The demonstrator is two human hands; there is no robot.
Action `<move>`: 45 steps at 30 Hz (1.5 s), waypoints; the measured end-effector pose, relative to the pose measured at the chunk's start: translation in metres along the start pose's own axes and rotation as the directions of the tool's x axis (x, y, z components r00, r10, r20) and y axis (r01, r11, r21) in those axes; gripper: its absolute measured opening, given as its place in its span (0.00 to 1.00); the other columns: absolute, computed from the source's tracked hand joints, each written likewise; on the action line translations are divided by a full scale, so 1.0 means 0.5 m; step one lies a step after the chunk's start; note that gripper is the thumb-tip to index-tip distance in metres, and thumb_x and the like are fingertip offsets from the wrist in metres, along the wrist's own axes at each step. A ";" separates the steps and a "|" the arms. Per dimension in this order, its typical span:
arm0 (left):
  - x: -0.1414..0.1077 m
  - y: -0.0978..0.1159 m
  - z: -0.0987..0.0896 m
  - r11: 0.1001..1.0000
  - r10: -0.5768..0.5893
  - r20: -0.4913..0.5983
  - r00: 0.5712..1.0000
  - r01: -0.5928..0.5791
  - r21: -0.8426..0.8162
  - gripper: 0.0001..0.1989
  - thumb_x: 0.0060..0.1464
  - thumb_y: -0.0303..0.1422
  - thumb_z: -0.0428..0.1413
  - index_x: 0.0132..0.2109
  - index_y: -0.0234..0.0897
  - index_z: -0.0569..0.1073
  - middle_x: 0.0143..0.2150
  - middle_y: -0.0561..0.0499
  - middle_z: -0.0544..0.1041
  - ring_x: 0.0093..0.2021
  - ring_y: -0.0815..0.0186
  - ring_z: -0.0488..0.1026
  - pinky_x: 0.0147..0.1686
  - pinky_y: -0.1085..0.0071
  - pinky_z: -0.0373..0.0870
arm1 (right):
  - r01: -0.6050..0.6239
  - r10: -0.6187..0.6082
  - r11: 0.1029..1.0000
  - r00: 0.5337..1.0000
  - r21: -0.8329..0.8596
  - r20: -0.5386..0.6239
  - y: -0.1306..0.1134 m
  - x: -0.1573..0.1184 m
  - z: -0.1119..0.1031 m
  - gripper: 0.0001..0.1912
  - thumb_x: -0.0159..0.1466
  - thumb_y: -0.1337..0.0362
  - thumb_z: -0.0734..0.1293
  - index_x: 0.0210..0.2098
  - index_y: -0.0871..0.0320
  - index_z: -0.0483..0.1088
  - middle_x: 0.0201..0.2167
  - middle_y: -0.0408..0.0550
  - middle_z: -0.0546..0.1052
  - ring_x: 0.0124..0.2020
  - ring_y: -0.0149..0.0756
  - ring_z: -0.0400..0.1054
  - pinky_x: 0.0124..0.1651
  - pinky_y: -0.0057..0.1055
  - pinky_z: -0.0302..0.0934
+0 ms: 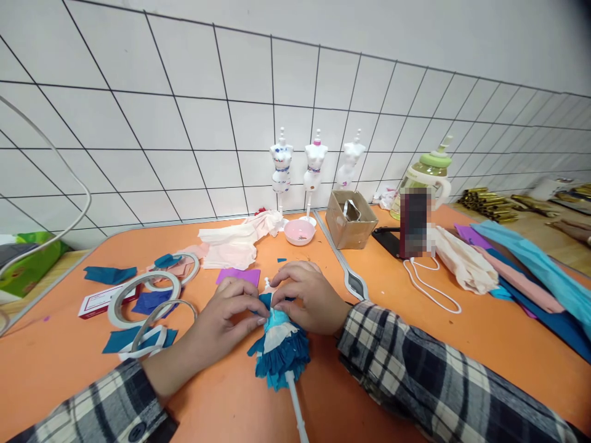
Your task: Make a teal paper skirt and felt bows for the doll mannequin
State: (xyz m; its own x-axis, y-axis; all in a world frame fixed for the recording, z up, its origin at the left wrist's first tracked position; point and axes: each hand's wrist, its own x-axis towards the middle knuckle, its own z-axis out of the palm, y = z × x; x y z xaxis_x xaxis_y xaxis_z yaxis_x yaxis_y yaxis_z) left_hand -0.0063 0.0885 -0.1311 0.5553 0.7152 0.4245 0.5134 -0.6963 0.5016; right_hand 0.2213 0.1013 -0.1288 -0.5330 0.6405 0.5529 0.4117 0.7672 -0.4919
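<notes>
Nearest, a thin white rod [296, 407] runs from the hem of a ruffled blue paper skirt [279, 363], part of a small dressed doll form [277, 320] lying on the orange table [221, 412] between two plaid sleeves [397, 357]. The left hand [233, 311] touches the form's bodice from one side, thumb and forefinger close together; the right hand [314, 299] rests over the other side, fingers curled with a narrow gap, and I cannot tell whether either pinches the paper. Left of them, tape rolls [115, 306] lie among blue scraps beside a red-and-white box [99, 301]. Just beyond the hands is a purple sheet [239, 276], then crumpled cream paper [231, 243], a pink bowl [299, 232] and a cardboard box [348, 227]. Farther back, three white mannequins [316, 166] stand upright before the tiled wall [184, 123], with a green-lidded bottle [422, 172] to their right
</notes>
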 end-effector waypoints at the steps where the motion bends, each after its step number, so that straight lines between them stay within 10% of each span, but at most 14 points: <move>1: 0.000 0.001 0.000 1.000 -0.001 0.001 1.000 0.001 0.005 0.06 0.58 0.34 0.57 0.35 0.46 0.80 0.36 0.52 0.73 0.40 0.62 0.69 0.42 0.67 0.65 | 0.023 -0.023 0.999 1.000 -0.028 0.001 -0.003 -0.001 -0.003 0.04 0.59 0.68 0.70 0.31 0.52 0.76 0.42 0.44 0.78 0.49 0.40 0.67 0.54 0.41 0.54; 22: -0.002 0.015 -0.005 0.990 0.122 0.070 0.990 -0.127 0.069 0.08 0.61 0.30 0.55 0.37 0.45 0.79 0.37 0.52 0.72 0.40 0.64 0.67 0.42 0.67 0.62 | 0.383 -0.344 0.883 0.921 -0.270 0.184 -0.040 -0.031 -0.047 0.09 0.64 0.60 0.64 0.38 0.53 0.76 0.41 0.44 0.77 0.40 0.37 0.63 0.46 0.40 0.51; 36: -0.003 0.028 -0.017 0.915 0.373 0.110 0.921 -0.385 0.120 0.10 0.60 0.24 0.54 0.44 0.44 0.75 0.43 0.52 0.81 0.47 0.62 0.70 0.50 0.65 0.66 | 0.224 -0.139 0.919 0.954 -0.323 0.267 -0.058 -0.056 -0.043 0.10 0.66 0.61 0.62 0.40 0.52 0.76 0.27 0.42 0.72 0.30 0.35 0.58 0.34 0.37 0.44; 45: 0.000 0.031 -0.020 0.872 0.439 0.134 0.888 -0.457 0.174 0.12 0.58 0.22 0.55 0.46 0.42 0.74 0.40 0.54 0.83 0.45 0.61 0.71 0.49 0.63 0.67 | 0.369 -0.285 0.862 0.920 -0.348 0.270 -0.042 -0.065 -0.047 0.12 0.69 0.61 0.60 0.44 0.54 0.74 0.28 0.42 0.76 0.32 0.35 0.63 0.37 0.37 0.47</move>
State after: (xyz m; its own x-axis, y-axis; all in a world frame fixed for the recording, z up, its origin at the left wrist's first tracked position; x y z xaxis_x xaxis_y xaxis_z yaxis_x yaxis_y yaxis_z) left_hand -0.0049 0.0782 -0.1161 0.8066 0.3216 0.4960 0.3076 -0.9448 0.1125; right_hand 0.2474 0.0653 -0.1204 -0.8069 0.3614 0.4672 0.4153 0.9096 0.0137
